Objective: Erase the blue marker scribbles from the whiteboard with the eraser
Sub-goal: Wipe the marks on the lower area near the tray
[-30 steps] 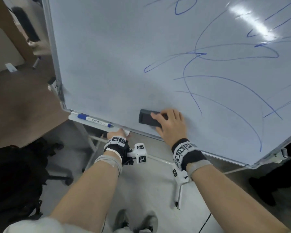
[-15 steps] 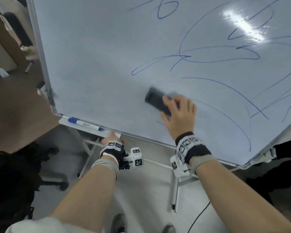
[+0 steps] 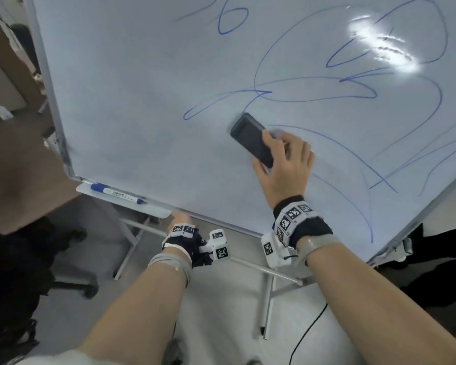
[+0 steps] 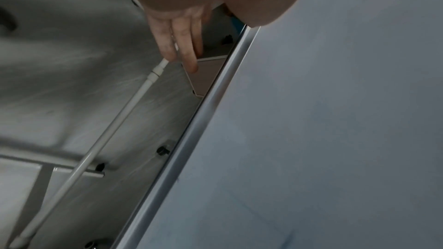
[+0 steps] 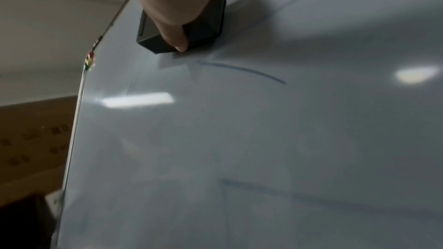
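Observation:
The whiteboard (image 3: 142,101) carries looping blue scribbles (image 3: 313,98) over its middle and right. My right hand (image 3: 284,167) grips the black eraser (image 3: 248,138) and presses it flat on the board, just below the left end of a long loop. In the right wrist view my fingers (image 5: 172,7) wrap over the eraser (image 5: 203,31), and a short blue stroke (image 5: 242,71) lies just past it. My left hand (image 3: 180,216) is at the board's bottom edge. Its straight fingers (image 4: 179,44) reach behind the bottom rail (image 4: 191,130).
A blue-capped marker (image 3: 117,193) lies on the tray (image 3: 156,210) at the board's lower left. White stand legs (image 3: 267,299) and a black cable (image 3: 308,330) are on the floor below. A dark chair (image 3: 16,272) stands at the left. Small magnets (image 5: 90,61) sit on the board's edge.
My right hand has swept the eraser up and to the right from near the bottom rail. The line under its path is gone. My left hand has stayed at the bottom edge.

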`<state>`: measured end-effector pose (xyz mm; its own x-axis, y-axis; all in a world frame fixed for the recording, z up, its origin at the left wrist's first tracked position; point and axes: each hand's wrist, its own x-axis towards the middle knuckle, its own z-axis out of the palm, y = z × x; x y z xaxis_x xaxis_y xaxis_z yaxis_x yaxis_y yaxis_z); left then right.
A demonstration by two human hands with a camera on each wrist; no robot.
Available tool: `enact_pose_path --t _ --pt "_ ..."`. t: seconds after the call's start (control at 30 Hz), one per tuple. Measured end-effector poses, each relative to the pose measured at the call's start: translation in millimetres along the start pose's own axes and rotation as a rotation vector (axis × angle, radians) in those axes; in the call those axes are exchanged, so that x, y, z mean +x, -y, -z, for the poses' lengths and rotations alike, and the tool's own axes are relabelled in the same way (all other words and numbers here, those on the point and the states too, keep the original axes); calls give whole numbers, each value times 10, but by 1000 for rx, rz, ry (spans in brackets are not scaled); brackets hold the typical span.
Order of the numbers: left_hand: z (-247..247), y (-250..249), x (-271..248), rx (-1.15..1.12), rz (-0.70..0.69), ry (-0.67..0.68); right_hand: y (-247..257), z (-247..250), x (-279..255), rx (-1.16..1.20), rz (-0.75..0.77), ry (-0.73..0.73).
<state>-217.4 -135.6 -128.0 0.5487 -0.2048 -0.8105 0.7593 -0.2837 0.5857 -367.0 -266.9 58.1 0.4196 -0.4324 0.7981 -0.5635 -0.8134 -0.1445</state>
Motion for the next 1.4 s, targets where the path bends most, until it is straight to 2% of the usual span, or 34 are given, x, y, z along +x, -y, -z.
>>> enact_pose_path --t 0.07,0.13,0.23,0.33,0.47,0.57,0.63,0.77,0.83,0.9,1.07,1.13,1.2,1.33,1.4 --pt "-43 1 -223 -214 44 114 -93 -83 -360 23 120 160" --pt "-125 29 -314 -334 45 164 -247 -131 -734 14 228 324" --pt "-266 155 -369 -394 22 225 -422 -76 -967 -1 247 402" --pt "-462 280 -511 -483 36 241 -477 51 -746 -4 146 305" --pt "-664 282 -656 -523 57 184 -497 234 -223 30 -51 37" --pt "-746 338 -670 -498 91 176 -572 277 -183 15 -19 -2" --pt "-769 380 -703 -510 67 173 -622 235 -379 11 78 113" --pt "-769 453 -604 -520 25 174 -664 104 -1026 -15 338 509" --pt "-769 451 -656 -527 2 174 -671 111 -1133 -19 324 558" --pt "-767 450 -705 -511 -3 169 -660 172 -984 -4 247 482" --pt "-732 517 -465 -466 31 153 -604 343 -262 0 36 112" --pt "-720 513 -421 -452 23 144 -567 328 -212 2 25 75" --pt "-690 432 -651 -450 19 163 -510 254 -380 9 91 186" --pt "-697 380 -751 -471 12 164 -473 109 -1050 -34 276 570" --pt "-701 401 -712 -467 12 172 -509 140 -1192 -60 256 609"
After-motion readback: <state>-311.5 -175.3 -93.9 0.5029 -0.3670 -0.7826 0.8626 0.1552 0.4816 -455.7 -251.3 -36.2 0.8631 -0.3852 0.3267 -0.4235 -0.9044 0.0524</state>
